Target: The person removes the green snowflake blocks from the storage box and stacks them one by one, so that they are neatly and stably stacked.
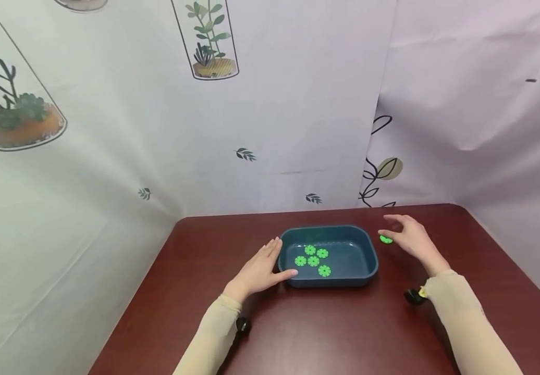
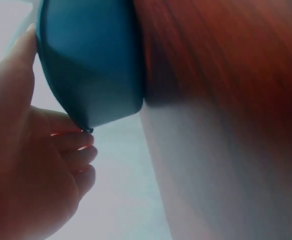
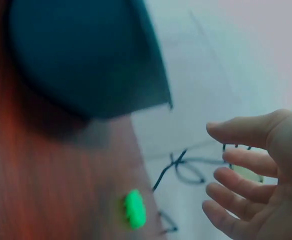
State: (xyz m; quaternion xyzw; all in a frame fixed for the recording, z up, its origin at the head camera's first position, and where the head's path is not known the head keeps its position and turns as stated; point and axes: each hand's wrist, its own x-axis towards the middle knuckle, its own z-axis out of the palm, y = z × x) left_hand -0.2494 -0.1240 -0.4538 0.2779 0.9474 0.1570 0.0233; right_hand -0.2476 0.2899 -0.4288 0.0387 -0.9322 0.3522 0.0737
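Note:
A dark blue tray (image 1: 368, 278) holds several flat, bright green notched discs (image 1: 314, 261), grouped toward its left half. At the tray's left end my left hand (image 1: 257, 268) rests against the side, fingers straight and thumb at the front rim. In the left wrist view, that hand (image 2: 35, 165) touches the rim (image 2: 41, 50) with thumb and fingertips. Another green disc (image 1: 385, 239) lies on the table to the right of the tray. My right hand (image 1: 413, 237) hovers over it, thumb and fingers apart. From the right wrist, the hand (image 3: 256, 175) holds nothing and the disc (image 3: 134, 209) looks blurred.
The reddish-brown table (image 1: 340, 333) ends at a far edge by a pale curtain (image 1: 270, 104) printed with plants. Black devices sit under both wrists, one by the left sleeve (image 1: 243, 325), another by the right sleeve (image 1: 413, 297).

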